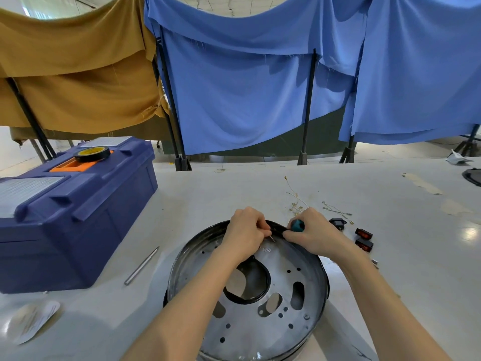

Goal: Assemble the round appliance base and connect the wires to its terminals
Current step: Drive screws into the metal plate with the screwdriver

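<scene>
The round base (309,259) lies on the desk (208,199), near centre. At its far rim the left hand (244,230) pinches its fingers narrow on a small pointed metal piece (272,238), and the right hand (315,235) curls round a teal-handled screwdriver (297,225). Just beyond lie the loose wires (296,204), unconnected. The likely risk is the driver slipping off the curved rim and the piece dropping through a plate hole
</scene>
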### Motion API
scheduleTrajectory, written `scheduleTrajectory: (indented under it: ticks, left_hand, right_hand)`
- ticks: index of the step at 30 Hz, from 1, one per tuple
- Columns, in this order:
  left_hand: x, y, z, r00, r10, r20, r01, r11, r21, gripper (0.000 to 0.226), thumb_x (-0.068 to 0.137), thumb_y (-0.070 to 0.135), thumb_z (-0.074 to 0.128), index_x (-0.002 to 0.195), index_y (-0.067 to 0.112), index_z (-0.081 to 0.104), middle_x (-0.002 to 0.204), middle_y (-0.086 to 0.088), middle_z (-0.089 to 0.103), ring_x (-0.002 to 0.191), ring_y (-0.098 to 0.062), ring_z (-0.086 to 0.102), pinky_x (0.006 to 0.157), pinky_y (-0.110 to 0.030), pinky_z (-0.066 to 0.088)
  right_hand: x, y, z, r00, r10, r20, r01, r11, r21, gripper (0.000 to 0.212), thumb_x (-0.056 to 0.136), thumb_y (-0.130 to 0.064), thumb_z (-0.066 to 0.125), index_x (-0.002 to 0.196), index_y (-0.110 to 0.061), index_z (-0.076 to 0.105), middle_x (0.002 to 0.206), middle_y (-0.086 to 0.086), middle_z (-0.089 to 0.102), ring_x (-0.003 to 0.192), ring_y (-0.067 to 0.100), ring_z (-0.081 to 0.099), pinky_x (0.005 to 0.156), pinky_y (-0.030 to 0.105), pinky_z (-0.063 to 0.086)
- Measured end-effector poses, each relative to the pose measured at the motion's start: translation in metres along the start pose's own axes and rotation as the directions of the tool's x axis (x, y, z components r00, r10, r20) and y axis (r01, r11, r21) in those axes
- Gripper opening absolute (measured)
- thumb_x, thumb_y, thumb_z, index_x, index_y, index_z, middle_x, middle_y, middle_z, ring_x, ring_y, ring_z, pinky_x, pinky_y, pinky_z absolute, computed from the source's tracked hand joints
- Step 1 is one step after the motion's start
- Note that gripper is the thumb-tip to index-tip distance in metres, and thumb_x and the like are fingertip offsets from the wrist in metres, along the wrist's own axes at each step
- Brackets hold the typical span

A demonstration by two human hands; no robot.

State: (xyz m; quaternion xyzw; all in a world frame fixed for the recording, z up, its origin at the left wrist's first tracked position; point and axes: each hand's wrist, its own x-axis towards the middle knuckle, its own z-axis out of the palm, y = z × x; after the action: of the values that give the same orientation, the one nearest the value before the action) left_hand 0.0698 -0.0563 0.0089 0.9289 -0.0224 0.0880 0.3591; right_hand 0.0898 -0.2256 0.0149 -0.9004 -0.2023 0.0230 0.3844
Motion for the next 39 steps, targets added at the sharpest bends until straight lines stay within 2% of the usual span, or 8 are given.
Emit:
scheduleTrajectory:
  ticks: [2,6,11,14,21,25,35,39]
  left_hand:
    - [-0.003,0.001,0.002,0.999,0.045,0.011,-0.045,0.999,-0.003,0.005,0.084,0.005,0.071,0.082,0.008,0.073,0.086,-0.006,0.069,0.077,-0.021,0.064,0.080,-0.039,0.056]
    - [-0.002,0.005,0.001,0.995,0.097,0.022,-0.099,0.991,0.093,0.006,0.084,0.004,0.069,0.085,0.008,0.073,0.094,-0.008,0.069,0.092,-0.022,0.062,0.084,-0.037,0.051]
    - [-0.004,0.005,-0.004,0.989,0.131,0.068,-0.140,0.979,0.150,0.013,0.087,0.006,0.067,0.097,0.009,0.075,0.102,-0.008,0.069,0.096,-0.022,0.061,0.088,-0.036,0.050]
    - [-0.003,0.011,-0.004,0.983,0.169,0.071,-0.180,0.959,0.219,0.015,0.088,0.005,0.063,0.097,0.009,0.074,0.102,-0.007,0.069,0.097,-0.024,0.061,0.086,-0.036,0.050]
    - [-0.008,0.016,-0.003,0.955,0.271,0.124,-0.297,0.844,0.446,0.020,0.089,0.002,0.057,0.104,0.007,0.069,0.112,-0.005,0.062,0.100,-0.028,0.059,0.080,-0.035,0.046]
    - [-0.007,0.018,-0.002,0.951,0.287,0.112,-0.306,0.834,0.459,0.021,0.088,0.001,0.057,0.104,0.007,0.070,0.111,-0.006,0.062,0.100,-0.028,0.059,0.078,-0.035,0.046]
    - [-0.006,0.016,-0.002,0.950,0.288,0.117,-0.310,0.837,0.450,0.026,0.084,-0.001,0.057,0.106,0.010,0.068,0.111,-0.005,0.062,0.099,-0.028,0.059,0.082,-0.038,0.047]
    - [-0.007,0.016,-0.003,0.938,0.309,0.160,-0.347,0.795,0.497,0.021,0.088,0.003,0.056,0.105,0.007,0.067,0.113,-0.007,0.061,0.100,-0.029,0.059,0.082,-0.038,0.046]
  right_hand:
    - [0.000,0.000,0.000,1.000,0.003,-0.003,-0.003,1.000,0.002,0.031,0.082,-0.009,0.063,0.071,0.018,0.052,0.058,0.010,0.033,0.057,0.018,0.029,0.051,0.027,0.022]
    - [0.001,0.000,0.001,1.000,-0.002,0.002,0.002,1.000,0.008,0.031,0.081,-0.010,0.063,0.072,0.018,0.054,0.057,0.010,0.035,0.056,0.018,0.031,0.051,0.028,0.023]
    - [0.002,0.001,0.000,1.000,0.010,0.003,-0.010,1.000,0.008,0.031,0.082,-0.011,0.065,0.074,0.017,0.056,0.057,0.010,0.037,0.056,0.019,0.032,0.051,0.029,0.025]
    - [0.002,0.001,0.000,1.000,0.026,0.010,-0.027,0.999,0.018,0.031,0.082,-0.011,0.065,0.075,0.018,0.056,0.058,0.010,0.037,0.056,0.018,0.032,0.052,0.028,0.024]
    - [0.001,0.000,0.000,0.999,0.012,0.030,-0.013,1.000,0.027,0.032,0.082,-0.007,0.063,0.070,0.020,0.050,0.057,0.010,0.033,0.056,0.018,0.028,0.051,0.029,0.021]
    - [0.000,-0.001,0.000,0.999,0.001,0.034,-0.002,1.000,0.027,0.033,0.082,-0.006,0.063,0.066,0.018,0.047,0.057,0.010,0.030,0.055,0.018,0.026,0.050,0.028,0.019]
    - [0.001,0.000,0.000,1.000,-0.009,0.027,0.008,1.000,0.017,0.032,0.082,-0.008,0.063,0.070,0.019,0.051,0.057,0.010,0.032,0.056,0.018,0.027,0.050,0.028,0.021]
    - [0.002,0.000,0.000,1.000,-0.011,0.024,0.011,1.000,0.010,0.032,0.082,-0.008,0.064,0.070,0.019,0.051,0.057,0.010,0.032,0.055,0.018,0.026,0.050,0.028,0.021]
